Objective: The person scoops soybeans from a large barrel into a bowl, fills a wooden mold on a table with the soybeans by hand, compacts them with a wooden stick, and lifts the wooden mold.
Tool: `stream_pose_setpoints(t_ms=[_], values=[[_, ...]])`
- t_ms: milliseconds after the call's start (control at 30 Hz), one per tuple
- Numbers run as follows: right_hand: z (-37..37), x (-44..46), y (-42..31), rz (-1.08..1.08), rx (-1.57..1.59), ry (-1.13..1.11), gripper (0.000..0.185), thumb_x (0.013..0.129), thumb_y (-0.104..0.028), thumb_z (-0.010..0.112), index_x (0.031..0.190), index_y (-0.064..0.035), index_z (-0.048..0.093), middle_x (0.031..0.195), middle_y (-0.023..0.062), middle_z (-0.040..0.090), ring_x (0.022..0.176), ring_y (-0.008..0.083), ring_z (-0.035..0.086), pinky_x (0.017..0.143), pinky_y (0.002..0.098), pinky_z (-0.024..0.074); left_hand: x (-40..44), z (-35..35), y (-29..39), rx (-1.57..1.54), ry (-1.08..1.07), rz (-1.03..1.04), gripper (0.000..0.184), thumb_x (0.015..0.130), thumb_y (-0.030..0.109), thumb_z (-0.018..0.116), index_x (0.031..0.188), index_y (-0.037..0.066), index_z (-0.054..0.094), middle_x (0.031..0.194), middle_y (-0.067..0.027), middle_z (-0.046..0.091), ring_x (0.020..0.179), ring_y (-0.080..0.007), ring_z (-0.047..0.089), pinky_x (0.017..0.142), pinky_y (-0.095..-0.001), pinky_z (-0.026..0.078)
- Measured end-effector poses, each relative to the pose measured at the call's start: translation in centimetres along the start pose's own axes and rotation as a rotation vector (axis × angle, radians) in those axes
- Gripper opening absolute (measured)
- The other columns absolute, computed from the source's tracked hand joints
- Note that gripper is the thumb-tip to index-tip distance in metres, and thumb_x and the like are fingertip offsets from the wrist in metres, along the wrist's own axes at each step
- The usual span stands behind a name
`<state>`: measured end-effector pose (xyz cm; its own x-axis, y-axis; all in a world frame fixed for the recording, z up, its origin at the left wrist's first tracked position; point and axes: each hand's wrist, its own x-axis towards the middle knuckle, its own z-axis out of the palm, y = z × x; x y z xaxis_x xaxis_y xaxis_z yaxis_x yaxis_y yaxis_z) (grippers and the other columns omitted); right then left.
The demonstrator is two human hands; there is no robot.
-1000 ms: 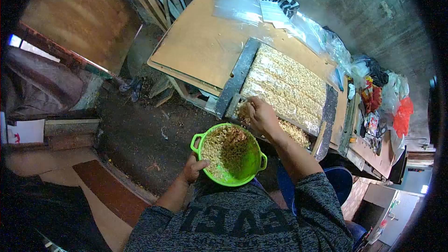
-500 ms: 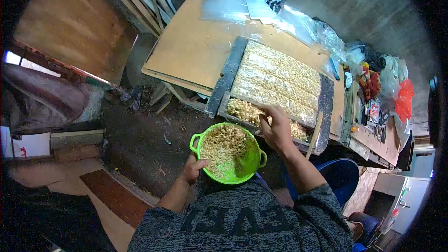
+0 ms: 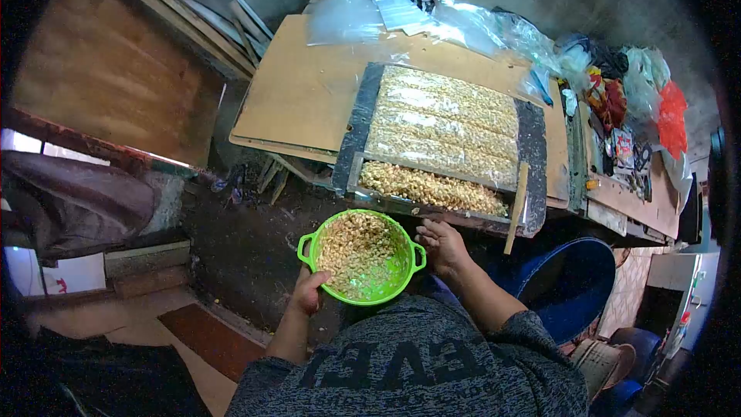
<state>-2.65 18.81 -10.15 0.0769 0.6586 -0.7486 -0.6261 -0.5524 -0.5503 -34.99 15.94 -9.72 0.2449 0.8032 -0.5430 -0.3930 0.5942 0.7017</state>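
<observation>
My left hand point(image 3: 310, 290) grips a lime-green plastic basin point(image 3: 381, 295) with two handles, its thumb over the near left rim. Inside lie pale yellow bean-like pieces point(image 3: 356, 243), heaped at the left, leaving green bottom showing at the right. Beside the right handle hovers my right hand point(image 3: 441, 249), fingers loosely bent and apart, nothing visible in it. Beyond the basin is a dark-edged wooden tray point(image 3: 356, 117). Its near trough holds loose pieces point(image 3: 432, 188) of the same kind; behind that, several rows of them lie under clear plastic point(image 3: 440, 120).
The tray rests on a tan board table point(image 3: 293, 81). A wooden stick point(image 3: 517, 208) leans across its near right corner. Plastic bags point(image 3: 644, 77) pile up at the back right. A blue drum point(image 3: 567, 286) stands near my right arm. Planks point(image 3: 181, 15) lean at the left.
My right hand has drawn back from the tray's near trough to beside the basin's right handle. Loose pieces in the trough now show along its length. The view has shifted slightly.
</observation>
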Motion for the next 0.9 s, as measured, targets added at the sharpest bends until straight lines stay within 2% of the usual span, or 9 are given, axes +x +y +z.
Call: stream_pose_setpoints(t_ms=[100, 233, 333, 433, 500, 600, 733, 833, 900], values=[[0.7, 0.4, -0.3, 0.064, -0.011, 0.022, 0.026, 0.092, -0.023, 0.069, 0.108, -0.009, 0.054, 0.09, 0.0051, 0.066, 0.078, 0.0177, 0.064, 0.071, 0.0337, 0.0533, -0.2, -0.3, -0.1, 0.005, -0.006, 0.008, 0.09, 0.075, 0.01, 0.062, 0.155, 0.006, 0.021, 0.142, -0.0156, 0.049, 0.129, -0.0292, 0.05, 0.11, -0.0417, 0.039], [1.8, -0.4, -1.0, 0.068, 0.004, 0.03, 0.025, 0.093, -0.024, 0.067, 0.108, -0.0085, 0.055, 0.091, 0.0049, 0.066, 0.076, 0.0175, 0.063, 0.068, 0.0339, 0.0511, -1.2, 0.5, 0.5, 0.002, 0.083, 0.04, 0.078, 0.077, 0.011, 0.062, 0.148, -0.001, 0.032, 0.137, -0.0178, 0.054, 0.124, -0.0328, 0.056, 0.107, -0.0444, 0.044], [1.7, 0.0, -0.8, 0.024, -0.047, -0.019, 0.024, 0.094, -0.025, 0.065, 0.108, -0.0083, 0.055, 0.091, 0.0044, 0.066, 0.076, 0.0162, 0.063, 0.064, 0.0321, 0.0478, -1.4, 0.5, 0.5, 0.001, 0.106, 0.034, 0.079, 0.078, 0.011, 0.063, 0.149, -0.001, 0.031, 0.138, -0.0175, 0.054, 0.123, -0.0325, 0.056, 0.107, -0.0444, 0.044], [1.9, 0.0, -1.2, 0.007, -0.066, -0.071, 0.025, 0.094, -0.024, 0.065, 0.112, -0.0081, 0.056, 0.097, 0.0048, 0.064, 0.084, 0.0168, 0.061, 0.068, 0.0341, 0.0459, -1.2, 0.3, 0.4, 0.043, 0.113, 0.052, 0.08, 0.078, 0.011, 0.063, 0.149, 0.0, 0.029, 0.139, -0.0173, 0.053, 0.124, -0.0319, 0.056, 0.107, -0.044, 0.044], [2.8, -0.5, -1.7, 0.0, -0.074, -0.027, 0.018, 0.095, -0.022, 0.063, 0.108, -0.0115, 0.056, 0.093, 0.0031, 0.066, 0.074, 0.0136, 0.063, 0.062, 0.0308, 0.0461, -0.8, -0.4, -0.2, 0.045, 0.094, 0.028, 0.08, 0.079, 0.011, 0.062, 0.15, 0.0, 0.028, 0.139, -0.017, 0.053, 0.125, -0.0313, 0.055, 0.108, -0.0433, 0.043], [3.0, -1.0, -1.9, -0.029, -0.073, -0.058, 0.02, 0.095, -0.018, 0.063, 0.112, -0.0122, 0.056, 0.096, 0.0028, 0.065, 0.075, 0.0125, 0.063, 0.061, 0.0271, 0.0443, -0.3, -1.2, -0.8, -0.031, 0.06, -0.007, 0.089, 0.077, 0.004, 0.063, 0.156, 0.007, 0.021, 0.143, -0.0151, 0.048, 0.129, -0.0293, 0.05, 0.108, -0.0423, 0.04], [4.1, -2.5, -2.8, -0.038, -0.008, -0.06, 0.027, 0.093, -0.013, 0.064, 0.119, -0.0102, 0.056, 0.099, 0.0029, 0.065, 0.078, 0.0117, 0.061, 0.06, 0.0233, 0.0418, -0.4, -0.6, -0.8, -0.035, 0.062, 0.001, 0.088, 0.077, 0.005, 0.063, 0.155, 0.006, 0.022, 0.141, -0.015, 0.049, 0.127, -0.029, 0.051, 0.108, -0.0424, 0.041], [4.6, -3.1, -3.3, -0.207, -0.069, -0.073, 0.032, 0.092, -0.011, 0.064, 0.123, -0.0077, 0.057, 0.098, 0.0028, 0.064, 0.078, 0.0106, 0.059, 0.06, 0.0217, 0.0408, -0.5, -0.2, -0.5, -0.042, 0.073, -0.014, 0.088, 0.077, 0.006, 0.064, 0.155, 0.006, 0.023, 0.141, -0.015, 0.049, 0.126, -0.0288, 0.052, 0.107, -0.0428, 0.042], [3.9, -3.2, -2.7, -0.212, -0.305, -0.099, 0.031, 0.093, -0.011, 0.063, 0.123, -0.0054, 0.057, 0.098, 0.0031, 0.063, 0.077, 0.0101, 0.056, 0.061, 0.0219, 0.0404, -0.4, -0.1, -0.3, -0.026, 0.049, -0.01, 0.089, 0.077, 0.007, 0.064, 0.155, 0.006, 0.022, 0.141, -0.0152, 0.049, 0.125, -0.0288, 0.053, 0.106, -0.0433, 0.043]])
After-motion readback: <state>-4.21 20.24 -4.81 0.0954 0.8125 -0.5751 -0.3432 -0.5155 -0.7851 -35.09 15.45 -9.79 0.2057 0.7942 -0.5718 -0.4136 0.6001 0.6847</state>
